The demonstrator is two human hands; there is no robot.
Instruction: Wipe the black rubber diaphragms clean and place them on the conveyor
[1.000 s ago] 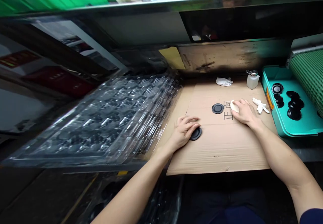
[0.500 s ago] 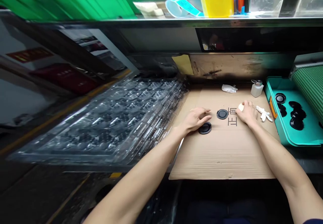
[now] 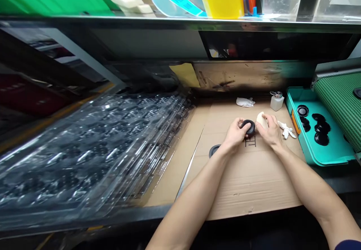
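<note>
A: Hand status?
B: L hand [image 3: 236, 132] pinches blk rimmed disc [image 3: 249, 126], thumb on its face, over cardboard sheet [image 3: 254, 182]; R hand [image 3: 272, 130] grips cream pad [image 3: 261, 120], just beside disc; disc-pad contact can't be confirmed.
A: Other parts?
B: 2nd blk disc [image 3: 213, 150] lies on sheet, partly hidden by L forearm [image 3: 194, 193]; more blk discs [image 3: 322, 127] in teal bin [image 3: 340, 147], far R; clear plastic trays [image 3: 84, 144] stacked L.

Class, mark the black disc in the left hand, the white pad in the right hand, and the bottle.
Black disc [image 3: 251, 126], head view: its exposed face.
White pad [image 3: 261, 119], head view: its uncovered surface.
Bottle [image 3: 276, 103], head view: its body.
</note>
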